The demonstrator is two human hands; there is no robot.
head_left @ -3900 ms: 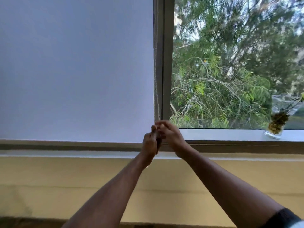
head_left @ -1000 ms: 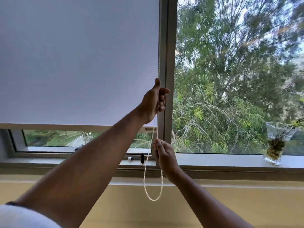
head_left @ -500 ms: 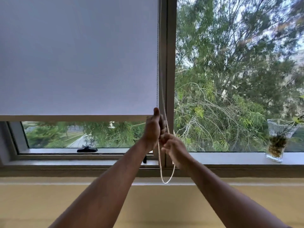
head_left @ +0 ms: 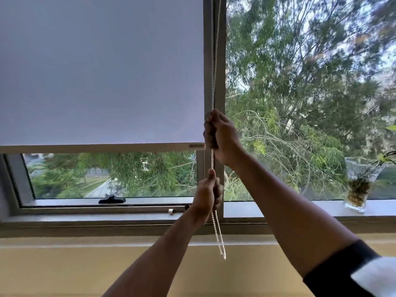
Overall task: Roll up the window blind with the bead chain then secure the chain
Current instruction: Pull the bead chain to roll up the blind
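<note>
A pale grey roller blind [head_left: 100, 69] covers the left pane, its bottom bar [head_left: 102, 148] hanging well above the sill. The white bead chain [head_left: 218, 236] runs down the frame post beside the blind and hangs in a loop below my hands. My right hand [head_left: 220, 133] is closed on the chain at the level of the bottom bar. My left hand [head_left: 206, 194] grips the chain lower down, just above the sill.
A grey window frame post [head_left: 218, 61] separates the two panes. A black window handle [head_left: 111, 200] and a small white clip [head_left: 170, 211] sit on the lower frame. A glass vase with a plant [head_left: 357, 185] stands on the sill at the right. Yellow wall lies below.
The blind's bottom bar has risen from the sill, uncovering the lower pane. In the last half second my right hand has moved up the chain and my left hand has moved down.
</note>
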